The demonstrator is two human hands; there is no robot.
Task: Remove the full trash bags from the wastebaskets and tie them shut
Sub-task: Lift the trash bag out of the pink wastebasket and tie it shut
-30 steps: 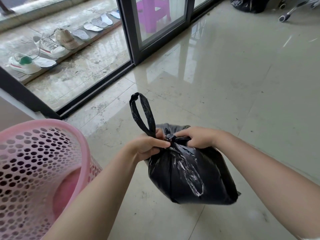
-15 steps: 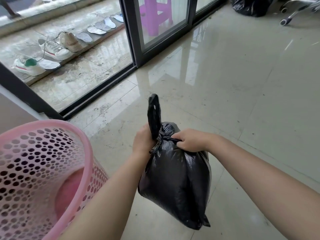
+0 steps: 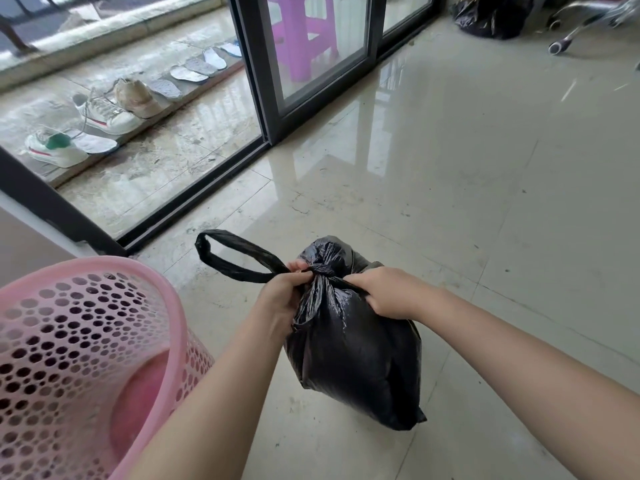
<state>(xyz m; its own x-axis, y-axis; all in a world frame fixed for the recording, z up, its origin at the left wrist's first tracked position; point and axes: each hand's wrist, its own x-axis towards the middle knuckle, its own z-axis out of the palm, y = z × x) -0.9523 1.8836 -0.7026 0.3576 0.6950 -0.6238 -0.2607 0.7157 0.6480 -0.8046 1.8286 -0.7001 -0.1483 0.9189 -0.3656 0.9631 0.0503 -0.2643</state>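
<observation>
A full black trash bag (image 3: 353,351) sits on the tiled floor in front of me, its neck gathered into a knot (image 3: 323,270). My left hand (image 3: 280,289) grips the base of a long handle loop (image 3: 225,254) that sticks out to the left. On the other side of the knot, my right hand (image 3: 388,292) grips the second handle strip, pulled taut against the bag. A pink perforated wastebasket (image 3: 86,358) stands at the lower left with no bag in it.
A dark sliding-door frame (image 3: 263,98) and its floor track run across the upper left; shoes (image 3: 107,112) and insoles lie on the balcony beyond. Another black trash bag (image 3: 491,15) and a chair base (image 3: 568,36) sit at the far top right. A purple stool (image 3: 304,32) shows behind the glass.
The handle loop in my left hand has swung from upright to lying out to the left. The bag has turned and settled wider on the floor. Both hands keep their grip.
</observation>
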